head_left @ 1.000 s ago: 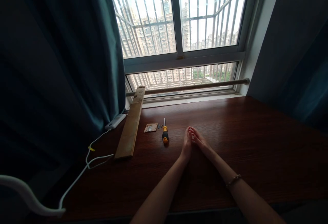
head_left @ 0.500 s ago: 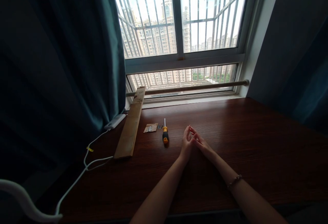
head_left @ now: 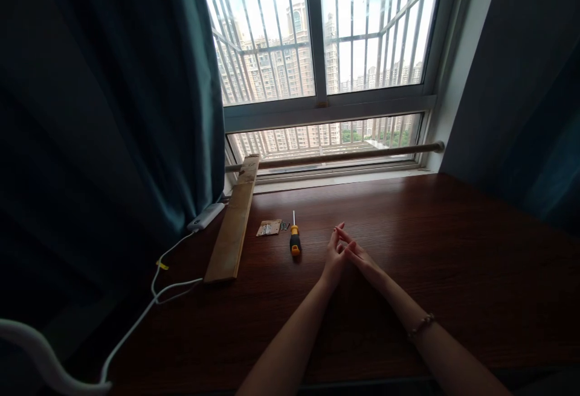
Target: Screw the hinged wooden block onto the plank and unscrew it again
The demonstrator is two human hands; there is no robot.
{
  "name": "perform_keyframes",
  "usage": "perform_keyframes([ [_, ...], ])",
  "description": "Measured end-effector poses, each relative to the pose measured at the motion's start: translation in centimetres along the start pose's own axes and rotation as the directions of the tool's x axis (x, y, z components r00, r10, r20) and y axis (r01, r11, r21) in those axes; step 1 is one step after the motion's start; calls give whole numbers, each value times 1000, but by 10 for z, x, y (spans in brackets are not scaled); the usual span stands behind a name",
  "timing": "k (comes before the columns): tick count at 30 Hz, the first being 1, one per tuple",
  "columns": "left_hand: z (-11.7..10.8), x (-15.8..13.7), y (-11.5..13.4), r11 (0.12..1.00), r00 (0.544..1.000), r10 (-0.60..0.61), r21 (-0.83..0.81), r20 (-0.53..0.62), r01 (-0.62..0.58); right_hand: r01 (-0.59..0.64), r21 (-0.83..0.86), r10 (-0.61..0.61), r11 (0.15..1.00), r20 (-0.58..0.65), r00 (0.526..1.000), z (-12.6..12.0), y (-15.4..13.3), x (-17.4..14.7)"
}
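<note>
My left hand (head_left: 335, 255) and my right hand (head_left: 361, 257) meet over the dark wooden table (head_left: 453, 251), their fingertips touching and partly overlapping. Both have their fingers stretched out, and no object shows in either. Left of them lies a screwdriver (head_left: 295, 242) with a black and yellow handle, its shaft pointing toward the window. Beside its shaft are several small screws (head_left: 284, 226). A metal hinge (head_left: 267, 228) rests on a small brown piece next to the screws.
A long wooden board (head_left: 233, 233) lies at the left, its far end by the rail (head_left: 353, 157) under the window. Farther left are a white power strip (head_left: 206, 216), a white cable (head_left: 131, 331) and a blue curtain (head_left: 199, 112). A curved white tube (head_left: 40, 348) fills the near left corner.
My fingers have shifted slightly against each other, the tips now crossing more. The whole view has moved a little; the screwdriver, hinge, screws and board lie as before.
</note>
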State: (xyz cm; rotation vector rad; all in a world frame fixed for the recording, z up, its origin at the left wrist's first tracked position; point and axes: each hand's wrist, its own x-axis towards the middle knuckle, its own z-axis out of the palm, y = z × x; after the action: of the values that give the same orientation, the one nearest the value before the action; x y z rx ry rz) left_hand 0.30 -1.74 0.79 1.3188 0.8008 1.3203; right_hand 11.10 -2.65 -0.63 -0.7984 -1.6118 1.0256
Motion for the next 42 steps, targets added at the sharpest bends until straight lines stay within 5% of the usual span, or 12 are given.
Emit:
perform_keyframes([
  [14, 6, -7, 15, 990, 997, 53, -136, 51, -46, 29, 67, -32, 997, 53, 998, 3, -21, -1],
  [21, 3, -5, 3, 983, 977, 1, -178, 214, 38, 39, 72, -47, 997, 110, 993, 3, -25, -2],
  [33, 1, 1, -1, 999, 996, 16, 31, 82, -18, 53, 59, -55, 997, 26, 998, 4, -17, 1],
  [42, 2, 1, -3, 999, 997, -25, -23, 73, 27, 40, -4, -40, 999, 1, 999, 1, -14, 2],
])
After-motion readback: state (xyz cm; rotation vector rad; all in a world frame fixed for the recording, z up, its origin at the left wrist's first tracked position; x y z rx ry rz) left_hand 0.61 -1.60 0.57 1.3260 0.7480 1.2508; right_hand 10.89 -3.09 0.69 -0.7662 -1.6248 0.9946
